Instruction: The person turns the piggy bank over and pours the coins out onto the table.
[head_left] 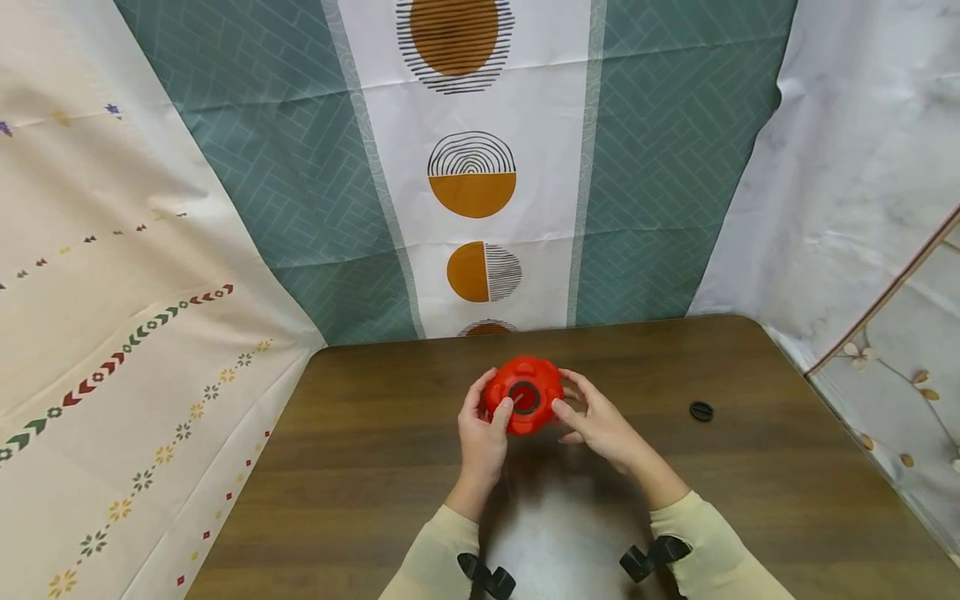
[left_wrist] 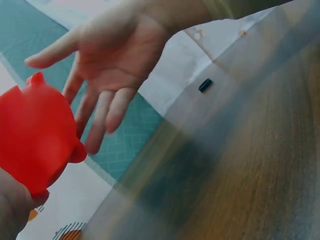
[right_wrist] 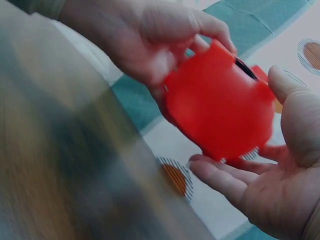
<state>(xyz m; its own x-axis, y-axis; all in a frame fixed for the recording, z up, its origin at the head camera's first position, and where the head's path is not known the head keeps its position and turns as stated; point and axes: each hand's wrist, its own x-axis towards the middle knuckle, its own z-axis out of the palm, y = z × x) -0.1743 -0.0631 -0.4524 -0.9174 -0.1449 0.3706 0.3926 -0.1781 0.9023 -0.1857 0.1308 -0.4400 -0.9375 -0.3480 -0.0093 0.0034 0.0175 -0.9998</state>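
Observation:
A rounded red plastic piece point(head_left: 527, 427) with bumps around its edge is held up over the table, its dark-ringed round opening facing upward in the head view. My left hand point(head_left: 482, 442) grips its left side, thumb on the upper face near the ring. At the opposite side is my right hand point(head_left: 603, 427), thumb tip at the edge, other fingers loosely extended. The left wrist view shows that right hand point(left_wrist: 117, 60) with its palm turned to the red piece point(left_wrist: 40, 135) and fingers spread. In the right wrist view the smooth underside point(right_wrist: 217, 107) faces the camera.
A small black oval cap point(head_left: 701, 411) with a ridge across it lies on the brown wooden table point(head_left: 360, 475), right of the hands. Patterned cloths point(head_left: 300, 167) hang behind and on both sides of the table. Black straps point(head_left: 487, 575) circle both sleeved wrists.

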